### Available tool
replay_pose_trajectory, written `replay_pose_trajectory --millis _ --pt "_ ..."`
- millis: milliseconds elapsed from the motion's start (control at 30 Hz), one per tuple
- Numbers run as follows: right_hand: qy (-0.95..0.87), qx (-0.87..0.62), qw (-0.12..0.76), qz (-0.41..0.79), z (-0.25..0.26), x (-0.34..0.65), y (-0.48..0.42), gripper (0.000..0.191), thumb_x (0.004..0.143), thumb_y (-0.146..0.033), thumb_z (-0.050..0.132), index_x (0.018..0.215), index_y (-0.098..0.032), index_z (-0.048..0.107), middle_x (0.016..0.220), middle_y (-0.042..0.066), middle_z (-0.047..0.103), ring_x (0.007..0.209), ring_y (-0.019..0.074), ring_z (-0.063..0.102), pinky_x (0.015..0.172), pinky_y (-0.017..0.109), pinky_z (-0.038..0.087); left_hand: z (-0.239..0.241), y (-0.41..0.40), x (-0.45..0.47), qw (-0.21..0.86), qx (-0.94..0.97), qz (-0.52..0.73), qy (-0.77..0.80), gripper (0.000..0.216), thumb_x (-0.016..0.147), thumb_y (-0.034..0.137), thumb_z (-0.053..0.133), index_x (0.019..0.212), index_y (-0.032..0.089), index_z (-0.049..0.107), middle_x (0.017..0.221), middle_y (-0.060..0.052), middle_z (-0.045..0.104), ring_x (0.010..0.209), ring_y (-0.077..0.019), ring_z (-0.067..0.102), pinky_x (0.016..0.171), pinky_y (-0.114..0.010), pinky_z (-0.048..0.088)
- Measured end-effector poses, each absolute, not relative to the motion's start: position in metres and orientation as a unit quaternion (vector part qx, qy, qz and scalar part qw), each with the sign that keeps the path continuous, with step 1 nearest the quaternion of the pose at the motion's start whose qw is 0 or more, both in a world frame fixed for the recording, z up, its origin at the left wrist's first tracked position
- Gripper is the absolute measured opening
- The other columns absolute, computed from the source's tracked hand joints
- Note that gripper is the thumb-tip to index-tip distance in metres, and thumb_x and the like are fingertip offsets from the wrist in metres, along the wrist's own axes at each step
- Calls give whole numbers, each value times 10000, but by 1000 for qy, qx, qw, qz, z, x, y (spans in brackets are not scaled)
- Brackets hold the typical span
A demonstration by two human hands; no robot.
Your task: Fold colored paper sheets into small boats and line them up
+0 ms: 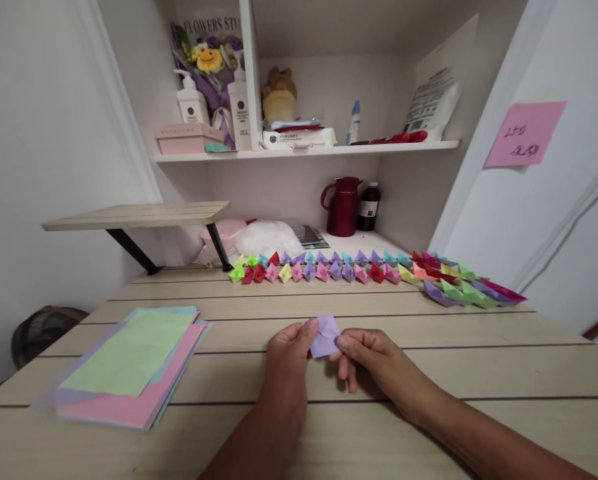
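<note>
A small folded square of purple paper (325,337) is held up between my two hands, a little above the table. My left hand (289,353) pinches its left edge, with the thumb lying on top. At its lower right corner, my right hand (366,353) grips it between thumb and forefinger, the other fingers hanging below. Beyond my hands, rows of small folded paper boats (309,271) in many colours stand across the table. A stack of coloured paper sheets (129,357), light green on top, lies to the left.
Larger paper boats (471,293) cluster at the right end of the rows. A raised wooden stand (139,215) with black legs is at the back left. Behind stand a red thermos jug (343,208) and a dark bottle (369,207), under a white shelf (309,153) holding bottles and boxes.
</note>
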State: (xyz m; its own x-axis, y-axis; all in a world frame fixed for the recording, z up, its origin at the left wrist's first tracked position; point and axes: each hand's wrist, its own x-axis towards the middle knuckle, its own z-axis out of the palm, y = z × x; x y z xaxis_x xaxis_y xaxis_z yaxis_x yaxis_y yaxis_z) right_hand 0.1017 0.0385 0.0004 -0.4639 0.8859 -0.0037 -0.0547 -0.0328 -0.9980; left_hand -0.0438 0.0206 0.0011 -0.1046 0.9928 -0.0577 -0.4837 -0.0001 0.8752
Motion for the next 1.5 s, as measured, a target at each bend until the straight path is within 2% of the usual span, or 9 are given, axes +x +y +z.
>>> replay_pose_trajectory --millis 167,233,333,433,633,833,1100,1300,1500 --pt "-590 -356 414 595 6 104 36 507 876 -635 421 794 -164 589 642 23 635 520 125 560 534 252 423 0 23 -43 579 306 635 409 327 640 404 788 752 114 689 568 -3 612 524 -114 500 550 -232 358" --pt "-612 -348 400 587 9 105 35 423 836 -608 530 881 -189 561 689 8 632 592 136 574 555 245 413 0 22 -43 567 319 626 430 338 634 432 784 725 122 686 553 11 600 489 -98 467 523 -227 333" --pt "-637 -354 367 579 9 105 34 386 744 -548 680 792 -177 583 658 -9 601 569 119 535 540 231 375 1 21 -42 548 344 614 453 344 639 456 769 664 129 665 527 24 573 477 -95 454 516 -231 325" --pt "-634 -357 341 595 8 104 34 400 760 -543 659 666 -158 607 618 -3 598 505 101 505 534 236 372 1 21 -42 557 356 607 442 371 641 478 758 605 135 620 503 22 542 486 -105 456 522 -240 328" --pt "-637 -342 318 613 3 103 34 380 788 -522 632 709 -152 674 605 6 641 459 98 486 522 237 351 2 21 -43 616 321 610 380 467 717 586 663 592 148 559 507 17 505 495 -104 426 538 -243 334" --pt "-635 -350 309 615 1 102 34 395 771 -538 644 701 -152 690 571 5 637 449 107 488 526 245 335 -4 22 -43 594 314 632 385 501 729 639 621 597 163 536 528 17 529 493 -107 440 530 -245 331" --pt "-565 -343 421 621 5 101 36 328 804 -454 655 696 -147 699 650 7 653 493 88 483 617 248 366 -5 32 -45 609 364 603 364 715 697 736 556 1058 126 648 880 -120 704 710 -206 629 639 -297 450" --pt "-536 -331 451 632 5 102 40 335 779 -474 677 708 -148 699 716 29 667 502 89 492 563 238 366 -10 32 -40 568 425 592 382 501 606 566 766 831 125 688 693 -67 679 640 -157 588 712 -292 461" --pt "-602 -352 387 603 3 101 39 369 766 -490 673 655 -139 654 635 18 643 473 100 522 540 244 388 -13 31 -48 541 432 585 423 403 704 516 708 610 138 605 554 -5 563 564 -128 499 596 -249 393"
